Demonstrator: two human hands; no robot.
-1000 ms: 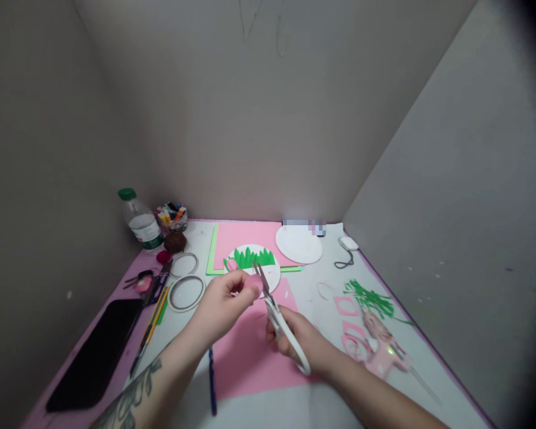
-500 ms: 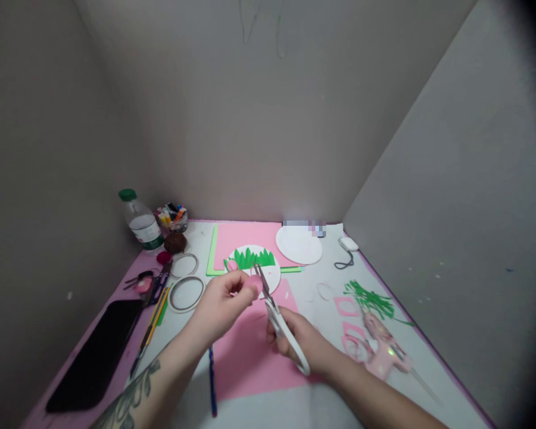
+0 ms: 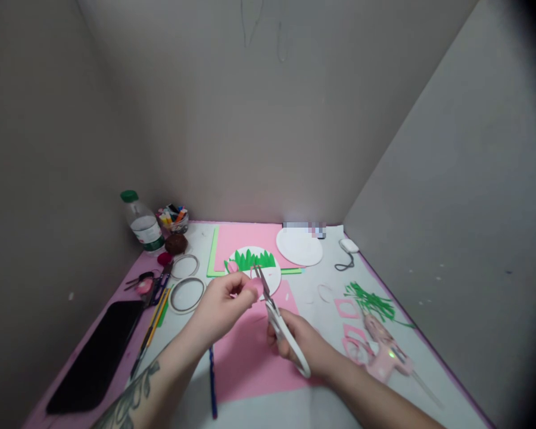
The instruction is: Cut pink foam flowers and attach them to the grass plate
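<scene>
My left hand pinches a small pink paper piece just above the table. My right hand grips white-handled scissors, whose blades point up and meet the pink piece. Beneath both hands lies a pink paper sheet. Just beyond them sits a white round plate with green paper grass stuck on it.
A second white plate lies at the back. On the left are a water bottle, a cup of markers, two rings, pencils and a black phone. On the right lie green paper shreds, pink offcuts and a pink glue gun.
</scene>
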